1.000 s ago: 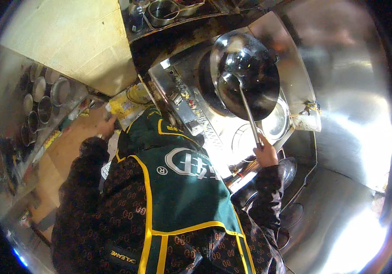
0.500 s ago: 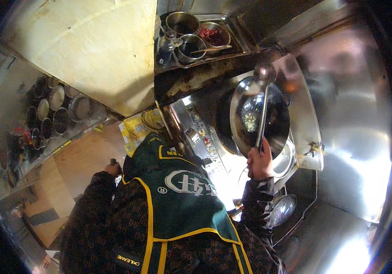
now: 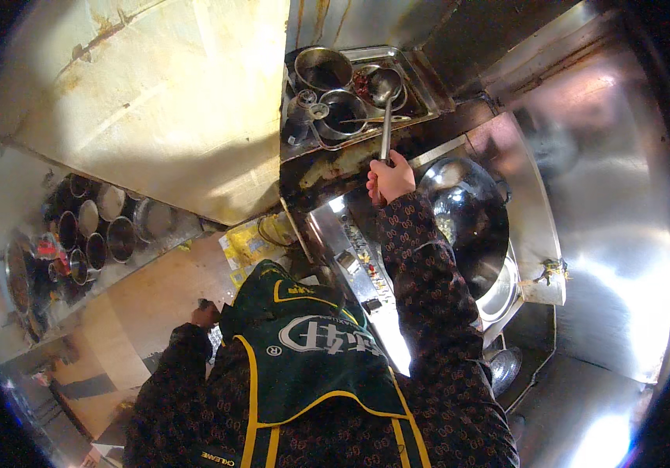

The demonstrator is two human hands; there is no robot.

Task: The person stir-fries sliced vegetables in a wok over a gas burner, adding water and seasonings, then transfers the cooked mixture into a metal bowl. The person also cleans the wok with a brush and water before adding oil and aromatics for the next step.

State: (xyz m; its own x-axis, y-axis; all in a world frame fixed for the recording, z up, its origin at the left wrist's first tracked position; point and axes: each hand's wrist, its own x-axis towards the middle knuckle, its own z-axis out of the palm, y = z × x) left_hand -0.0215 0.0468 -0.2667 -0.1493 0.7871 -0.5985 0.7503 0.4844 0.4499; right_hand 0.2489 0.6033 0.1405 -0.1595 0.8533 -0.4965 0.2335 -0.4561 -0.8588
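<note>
My right hand [image 3: 392, 179] is closed round the handle of a metal ladle [image 3: 385, 87]. The ladle's bowl is over a metal pot of dark red pieces [image 3: 361, 84], which it partly covers. Below my right forearm, a dark wok [image 3: 471, 207] sits on the stove; pale food [image 3: 446, 226] in it is mostly hidden by my sleeve. My left hand [image 3: 205, 314] is low at the left, beside my apron [image 3: 311, 351]. Its fingers look curled round something dark that I cannot make out.
A metal tray [image 3: 421, 82] at the back also holds a pot [image 3: 324, 69], a pot of dark liquid [image 3: 342, 113] and a glass bottle [image 3: 297, 125]. Several containers [image 3: 122, 238] stand on a left-hand shelf. A steel wall [image 3: 616, 218] rises at the right.
My right hand has carried the ladle from above the wok, up and left, to the pot of dark red pieces. The view has shifted slightly; my left hand stays by the apron.
</note>
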